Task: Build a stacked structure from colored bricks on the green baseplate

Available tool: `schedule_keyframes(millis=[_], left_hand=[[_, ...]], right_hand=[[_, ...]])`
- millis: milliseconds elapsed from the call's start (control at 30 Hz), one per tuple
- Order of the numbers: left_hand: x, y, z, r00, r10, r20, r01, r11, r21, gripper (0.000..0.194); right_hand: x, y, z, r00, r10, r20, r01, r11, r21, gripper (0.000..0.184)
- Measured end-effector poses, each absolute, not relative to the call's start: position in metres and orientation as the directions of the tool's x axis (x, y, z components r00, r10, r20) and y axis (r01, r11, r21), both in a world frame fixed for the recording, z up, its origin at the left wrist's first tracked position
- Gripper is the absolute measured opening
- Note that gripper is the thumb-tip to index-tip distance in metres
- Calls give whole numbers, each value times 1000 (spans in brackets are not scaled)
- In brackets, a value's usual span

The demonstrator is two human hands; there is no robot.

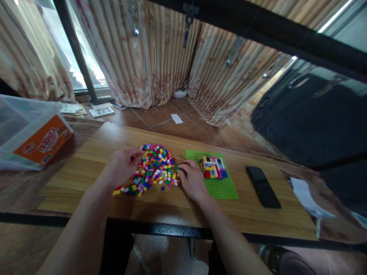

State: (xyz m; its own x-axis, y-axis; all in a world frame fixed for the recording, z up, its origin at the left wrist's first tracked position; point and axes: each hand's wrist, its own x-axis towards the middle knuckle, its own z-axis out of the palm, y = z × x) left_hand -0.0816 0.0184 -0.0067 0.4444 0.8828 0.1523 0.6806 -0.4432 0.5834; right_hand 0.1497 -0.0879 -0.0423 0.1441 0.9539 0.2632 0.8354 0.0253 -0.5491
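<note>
A heap of small coloured building bricks [157,164] is spread on the wooden table. My left hand [123,166] is at the heap's left edge, its fingers loosely bent and apart, with no brick visible in them. At the right edge of the heap is my right hand [193,179], its thumb and curled fingers slightly apart near the outermost bricks. I see nothing held there, though the palm side is hidden. Just right of that hand lies a green baseplate [220,189]. A low block of joined bricks [213,167] in several colours sits on it.
A black phone [263,187] lies right of the baseplate on the wooden tabletop [91,160]. Beyond the left end stands a clear plastic bin [25,130] with an orange label. White paper [311,196] lies past the right end. A dark bar [258,28] crosses above.
</note>
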Motion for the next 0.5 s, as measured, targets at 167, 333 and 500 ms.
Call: schedule_keyframes(millis=[167, 333, 500], left_hand=[[-88, 20, -9, 516, 854, 64, 632, -431, 644, 28], [-86, 15, -8, 656, 754, -12, 578, -492, 651, 22], [-81, 12, -4, 656, 755, -4, 615, -531, 584, 21]], right_hand=[[152, -88, -40, 162, 945, 284, 799, 42, -599, 20], [158, -90, -41, 171, 940, 295, 782, 52, -621, 20], [164, -98, -40, 126, 960, 251, 812, 45, -581, 18]])
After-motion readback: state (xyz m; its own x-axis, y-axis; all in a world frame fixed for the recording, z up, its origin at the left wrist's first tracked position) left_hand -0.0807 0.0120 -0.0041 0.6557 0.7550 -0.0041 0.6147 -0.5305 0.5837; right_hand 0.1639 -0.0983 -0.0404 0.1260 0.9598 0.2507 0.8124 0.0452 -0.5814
